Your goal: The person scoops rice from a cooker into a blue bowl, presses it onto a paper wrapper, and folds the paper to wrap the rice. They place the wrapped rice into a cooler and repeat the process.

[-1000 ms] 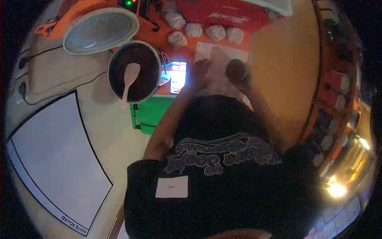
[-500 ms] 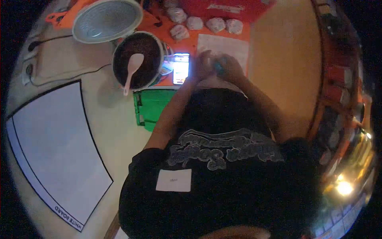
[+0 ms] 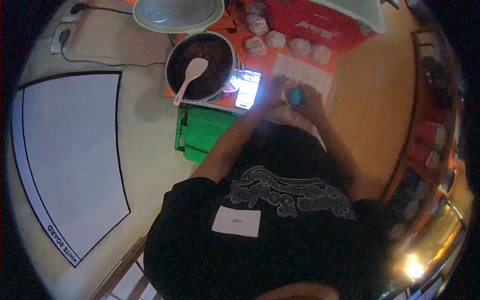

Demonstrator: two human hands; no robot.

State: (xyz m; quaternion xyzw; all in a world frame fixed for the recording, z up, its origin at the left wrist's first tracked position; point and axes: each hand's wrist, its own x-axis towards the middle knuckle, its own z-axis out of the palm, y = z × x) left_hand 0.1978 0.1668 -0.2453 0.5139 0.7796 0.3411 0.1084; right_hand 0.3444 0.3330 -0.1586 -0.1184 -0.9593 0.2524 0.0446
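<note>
Currently I see the right hand (image 3: 311, 101) gripping a blue object (image 3: 296, 95); the left hand (image 3: 276, 90) adjoins it. Left-hand closure and object axis are blurred.

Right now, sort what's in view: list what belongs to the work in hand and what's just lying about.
In hand: left hand; right hand, gripping small blue thing; white sheet beneath; pot of dark rice with paddle; wrapped balls.
Lying about: lit phone; green tray; whiteboard; red box.

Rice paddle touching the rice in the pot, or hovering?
Touching. Head view: the scoop of the white rice paddle lies on the dark rice in the pot, handle leaning over the rim.
</note>
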